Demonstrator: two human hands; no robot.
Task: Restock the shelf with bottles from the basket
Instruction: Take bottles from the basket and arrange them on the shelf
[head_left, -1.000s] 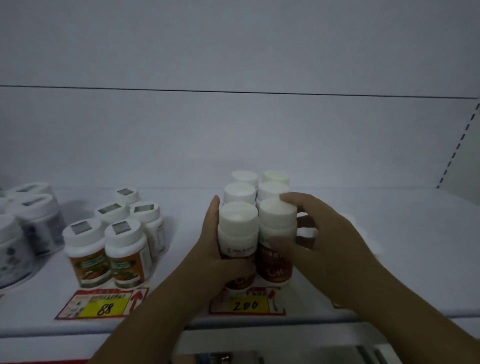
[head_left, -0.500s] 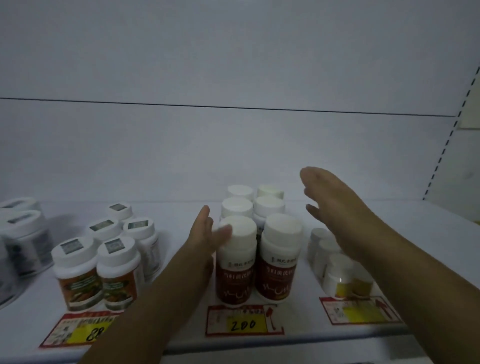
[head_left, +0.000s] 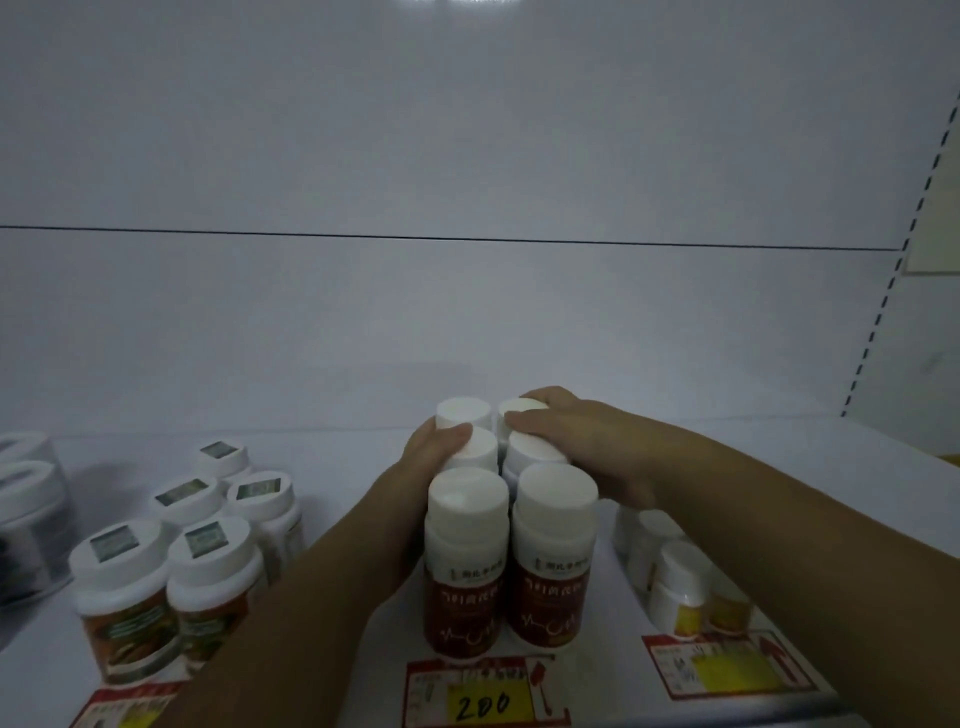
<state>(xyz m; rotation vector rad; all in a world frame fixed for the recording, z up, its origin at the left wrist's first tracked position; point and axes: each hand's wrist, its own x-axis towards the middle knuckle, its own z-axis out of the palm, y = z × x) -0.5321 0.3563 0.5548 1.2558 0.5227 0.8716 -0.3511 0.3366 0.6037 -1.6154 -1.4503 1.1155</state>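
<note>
On shelf (head_left: 363, 467): bottles (head_left: 511, 561) upright, caps up; left hand (head_left: 421, 478), right hand (head_left: 587, 447) cupping rear ones.

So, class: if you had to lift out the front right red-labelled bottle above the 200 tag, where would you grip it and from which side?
Grip the front right bottle by its white cap, coming from above and in front. It stands upright; its twin sits close on its left and the right hand reaches past its right side, so the body's flanks are crowded while the cap's top and front stand free.
</note>
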